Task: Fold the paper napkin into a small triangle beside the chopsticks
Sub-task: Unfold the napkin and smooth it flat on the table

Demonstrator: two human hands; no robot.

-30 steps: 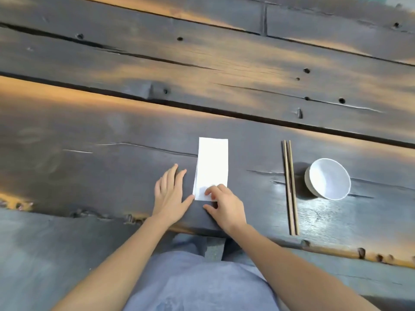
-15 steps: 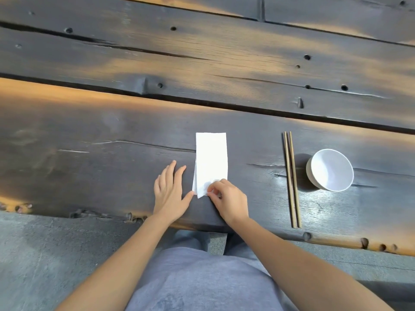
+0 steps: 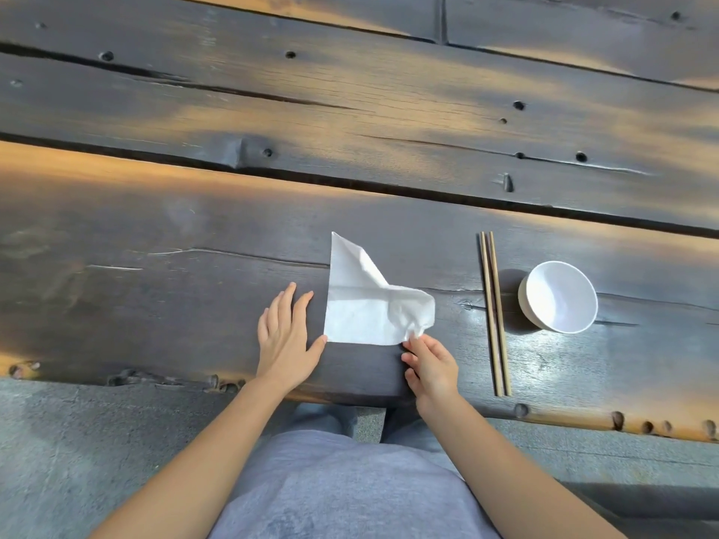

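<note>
Pinching the napkin's (image 3: 362,317) near right corner, the right hand (image 3: 430,367) has the top layer peeled up and bowed, while the left hand (image 3: 286,336) lies flat and spread on the table (image 3: 155,305), thumb tip touching the near left corner; the napkin sits left of the chopsticks (image 3: 493,313), apart from them. Risk: thin paper may tear or crumple at the pinch. With only the thumb anchoring it, the sheet could slide, skewing the crease.
</note>
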